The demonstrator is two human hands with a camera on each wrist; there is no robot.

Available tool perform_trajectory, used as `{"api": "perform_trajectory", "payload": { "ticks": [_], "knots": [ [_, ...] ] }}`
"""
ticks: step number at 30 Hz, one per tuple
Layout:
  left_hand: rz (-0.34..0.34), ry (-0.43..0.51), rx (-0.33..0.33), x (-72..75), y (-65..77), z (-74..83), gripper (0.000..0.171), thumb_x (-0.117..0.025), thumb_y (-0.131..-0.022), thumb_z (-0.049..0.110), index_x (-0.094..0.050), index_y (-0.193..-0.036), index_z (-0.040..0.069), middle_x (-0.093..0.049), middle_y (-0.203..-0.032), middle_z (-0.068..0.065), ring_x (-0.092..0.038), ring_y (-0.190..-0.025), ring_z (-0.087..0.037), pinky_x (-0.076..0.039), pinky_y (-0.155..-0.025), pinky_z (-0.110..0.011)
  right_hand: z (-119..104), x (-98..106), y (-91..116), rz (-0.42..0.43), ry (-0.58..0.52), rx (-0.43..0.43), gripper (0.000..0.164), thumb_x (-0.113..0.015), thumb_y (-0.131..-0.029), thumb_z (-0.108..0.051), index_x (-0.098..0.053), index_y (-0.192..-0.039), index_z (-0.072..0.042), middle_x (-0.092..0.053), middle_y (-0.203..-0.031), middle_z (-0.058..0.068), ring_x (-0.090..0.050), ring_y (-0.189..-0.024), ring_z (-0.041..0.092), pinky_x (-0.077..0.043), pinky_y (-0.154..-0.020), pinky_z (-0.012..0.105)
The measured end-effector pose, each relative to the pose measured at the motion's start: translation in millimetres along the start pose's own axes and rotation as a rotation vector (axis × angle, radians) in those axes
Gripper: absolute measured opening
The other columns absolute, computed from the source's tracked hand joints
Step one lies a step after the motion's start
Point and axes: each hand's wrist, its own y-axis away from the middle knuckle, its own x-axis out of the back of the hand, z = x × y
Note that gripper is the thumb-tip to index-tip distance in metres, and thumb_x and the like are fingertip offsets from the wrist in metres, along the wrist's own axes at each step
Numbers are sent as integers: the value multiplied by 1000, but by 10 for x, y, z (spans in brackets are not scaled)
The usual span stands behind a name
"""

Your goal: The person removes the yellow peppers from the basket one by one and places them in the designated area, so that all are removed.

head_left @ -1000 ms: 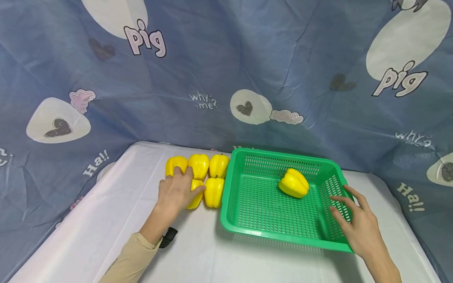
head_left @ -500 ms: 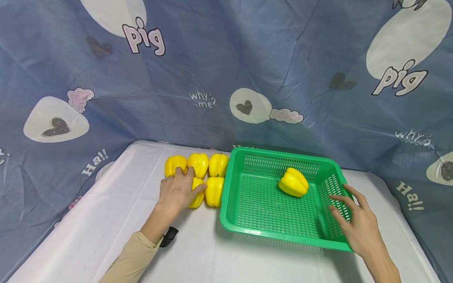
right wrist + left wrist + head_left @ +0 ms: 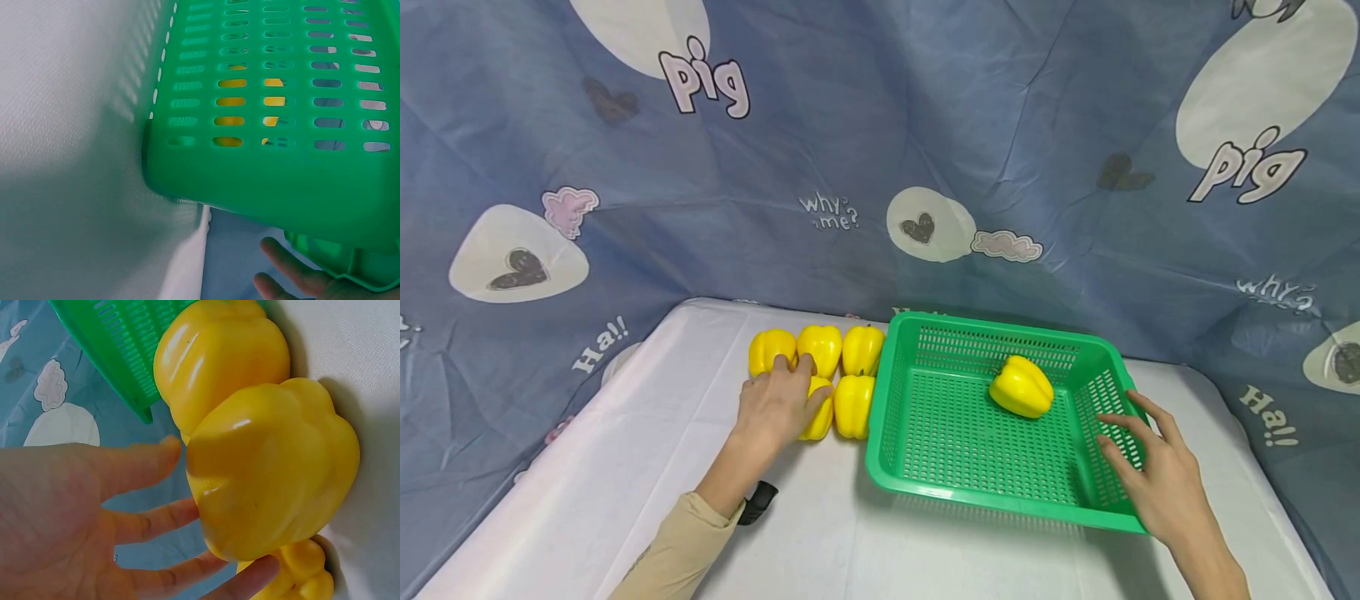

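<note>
In the head view my left hand (image 3: pixel 775 404) reaches over the front-left yellow bell pepper (image 3: pixel 822 421), its thumb lifted at the pepper's right side. The left wrist view shows straight, spread fingers (image 3: pixel 156 522) against that bell pepper, with the thumb tip a little apart from it. My right hand (image 3: pixel 1161 475) is at the right wall of the green basket (image 3: pixel 992 496), fingers loosely bent and spread over the rim. Two of its fingertips show past the basket's rim in the right wrist view. One yellow bell pepper (image 3: pixel 1022 387) lies inside the basket.
Behind the left hand, several bell peppers (image 3: pixel 820 350) form a back row. Another bell pepper (image 3: pixel 853 407) sits between the front-left one and the basket's left wall. A white cloth (image 3: pixel 805 533) covers the table, and a printed blue curtain (image 3: pixel 820 275) hangs behind.
The left thumb has risen slightly from the front-left bell pepper's side. The right hand, the basket and the other bell peppers have stayed put.
</note>
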Motion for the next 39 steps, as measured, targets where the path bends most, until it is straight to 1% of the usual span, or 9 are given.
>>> {"api": "perform_trajectory", "payload": {
  "ticks": [6, 12, 15, 20, 23, 27, 35, 39],
  "knots": [
    [13, -5, 5, 10, 8, 10, 54, -65, -107, 43, -56, -143, 4, -64, -119, -29, -66, -79, -44, -56, -79, -61, -6, 2, 2, -1, 1, -3, 34, -68, -107, -26, -71, -134, -6, -37, -169, 26, -50, -134, 63, -44, -95, 76],
    [53, 10, 5, 40, 17, 92, 53, -65, -107, 45, -57, -145, 8, -62, -135, -30, -66, -104, -53, -51, -92, -65, -4, 2, 2, -1, 1, -5, 34, -68, -107, -25, -71, -134, -6, -37, -169, 25, -50, -134, 62, -45, -94, 76],
    [72, 11, -5, 52, 31, 155, 52, -65, -106, 46, -58, -143, 10, -61, -139, -29, -65, -112, -55, -49, -96, -66, -2, 2, 2, 1, 1, -3, 34, -68, -107, -25, -71, -134, -6, -37, -168, 25, -50, -135, 62, -45, -94, 75],
    [110, -11, -39, 65, 56, 252, 52, -69, -105, 45, -59, -142, 11, -62, -142, -28, -65, -114, -55, -51, -93, -64, 0, 2, 3, 2, 0, 0, 34, -68, -107, -26, -71, -134, -6, -37, -168, 25, -50, -136, 61, -44, -95, 75],
    [157, -17, -63, 58, 65, 297, 51, -72, -103, 44, -61, -139, 10, -63, -141, -27, -66, -114, -54, -53, -90, -62, 0, 2, 3, 3, 1, 1, 33, -67, -107, -26, -71, -134, -6, -37, -169, 25, -50, -135, 61, -45, -94, 75],
    [217, -12, -91, 51, 81, 367, 47, -75, -101, 43, -65, -133, 11, -65, -139, -26, -66, -114, -53, -52, -90, -60, 3, 0, 2, 4, 3, 2, 33, -68, -107, -26, -71, -134, -6, -38, -169, 25, -50, -135, 61, -45, -94, 75],
    [299, 16, -156, 51, 83, 562, 42, -76, -101, 40, -65, -131, 13, -65, -139, -23, -64, -122, -53, -51, -97, -60, 7, -3, 2, 3, 4, -1, 33, -68, -107, -25, -71, -134, -6, -38, -168, 25, -50, -135, 61, -45, -94, 75],
    [351, 30, -212, 55, 89, 690, 39, -77, -101, 37, -67, -131, 15, -65, -139, -20, -63, -123, -51, -50, -100, -60, 4, -10, 1, 4, 3, -1, 33, -68, -107, -25, -71, -134, -6, -38, -168, 25, -50, -135, 61, -44, -94, 75]
  ]
}}
